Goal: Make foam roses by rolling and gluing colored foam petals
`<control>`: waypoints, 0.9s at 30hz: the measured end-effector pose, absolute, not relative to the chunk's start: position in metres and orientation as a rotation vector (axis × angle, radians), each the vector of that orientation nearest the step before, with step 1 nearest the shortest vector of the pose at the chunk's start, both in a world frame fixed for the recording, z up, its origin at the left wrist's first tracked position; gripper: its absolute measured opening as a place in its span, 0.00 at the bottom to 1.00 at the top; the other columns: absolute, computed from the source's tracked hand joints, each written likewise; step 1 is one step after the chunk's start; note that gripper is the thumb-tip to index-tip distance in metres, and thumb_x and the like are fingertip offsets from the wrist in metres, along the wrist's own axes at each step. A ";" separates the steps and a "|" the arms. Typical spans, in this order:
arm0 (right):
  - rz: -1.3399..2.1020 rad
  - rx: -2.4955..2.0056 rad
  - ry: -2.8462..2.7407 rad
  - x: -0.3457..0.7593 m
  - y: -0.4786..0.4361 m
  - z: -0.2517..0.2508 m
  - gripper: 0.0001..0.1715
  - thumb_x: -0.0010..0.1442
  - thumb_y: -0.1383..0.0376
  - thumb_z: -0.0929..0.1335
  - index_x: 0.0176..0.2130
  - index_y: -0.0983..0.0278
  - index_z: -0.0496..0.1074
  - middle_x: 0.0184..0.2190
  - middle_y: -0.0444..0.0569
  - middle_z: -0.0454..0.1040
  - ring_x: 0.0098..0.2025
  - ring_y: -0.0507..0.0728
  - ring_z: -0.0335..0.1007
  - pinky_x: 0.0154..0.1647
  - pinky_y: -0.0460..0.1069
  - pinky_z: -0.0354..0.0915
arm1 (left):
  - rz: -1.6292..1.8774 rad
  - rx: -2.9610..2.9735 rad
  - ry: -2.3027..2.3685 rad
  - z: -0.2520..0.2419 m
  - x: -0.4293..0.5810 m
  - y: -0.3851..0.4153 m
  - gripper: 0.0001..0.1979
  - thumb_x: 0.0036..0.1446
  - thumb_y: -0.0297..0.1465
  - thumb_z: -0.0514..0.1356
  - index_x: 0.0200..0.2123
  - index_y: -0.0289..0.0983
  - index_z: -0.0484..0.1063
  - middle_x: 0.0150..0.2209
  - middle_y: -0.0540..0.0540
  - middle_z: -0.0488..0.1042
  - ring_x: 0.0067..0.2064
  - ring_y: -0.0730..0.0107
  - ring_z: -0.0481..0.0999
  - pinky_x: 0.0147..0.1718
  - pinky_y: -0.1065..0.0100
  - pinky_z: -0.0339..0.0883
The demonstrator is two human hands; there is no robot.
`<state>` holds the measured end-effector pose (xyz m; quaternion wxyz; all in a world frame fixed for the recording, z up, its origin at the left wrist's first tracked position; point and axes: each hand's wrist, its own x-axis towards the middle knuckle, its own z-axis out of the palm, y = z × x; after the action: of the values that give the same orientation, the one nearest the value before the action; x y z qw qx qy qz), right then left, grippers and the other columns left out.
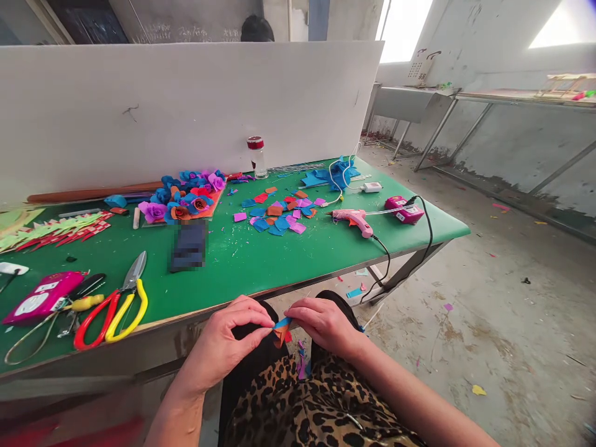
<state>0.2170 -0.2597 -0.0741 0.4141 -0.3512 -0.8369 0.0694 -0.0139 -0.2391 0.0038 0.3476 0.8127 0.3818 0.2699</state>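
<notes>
Nearest: we are holding both hands low over the leopard-print lap [316, 403], just off the table's near edge. Left hand [223, 344] and right hand [328, 326] are meeting fingertip to fingertip. Thumb and forefinger of each are pinching tight on the small blue-and-orange piece [281, 330], with the other fingers curling loosely. The piece is sitting between the two pinches, in the air below the near edge. We are judging that the two-sided pinch is stopping thin layers from slipping, and that the low position is letting offcuts drop to the lap, where a few coloured scraps are lying.

Green table [242, 267], near-left corner: red-and-yellow-handled scissors [109, 310] and a pink case [41, 295] are lying close to the edge, probably for easy reach. A blurred dark object [187, 246] is lying further in.

Middle: cut squares [279, 214] in blue, pink and orange are lying scattered, likely as stock to pick from.

Toward the right edge: the pink glue gun [354, 218] is resting with its cord trailing over the near edge, apart from the squares. We are judging that this is keeping the hot nozzle off them.

Toward the far edge: finished flowers [186, 195] are lying clustered out of the working area, with a red-capped jar [257, 155] standing behind. A white board [186, 99] is standing along the far edge as a screen, and the top of another person's head [257, 28] is showing above it.
</notes>
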 end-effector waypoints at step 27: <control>0.121 -0.870 -2.125 0.216 -0.261 -0.072 0.13 0.69 0.69 0.60 0.48 0.64 0.71 0.37 0.52 0.79 0.36 0.54 0.75 0.35 0.46 0.69 | 0.748 2.259 1.055 0.005 -0.008 -0.248 0.06 0.60 0.28 0.60 0.34 0.42 0.79 0.35 0.48 0.78 0.41 0.68 0.75 0.42 0.68 0.69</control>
<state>0.2163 -0.2615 -0.0723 0.4088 -0.3455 -0.8434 0.0479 -0.0080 -0.2478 0.0048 0.2662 0.8366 0.3906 0.2769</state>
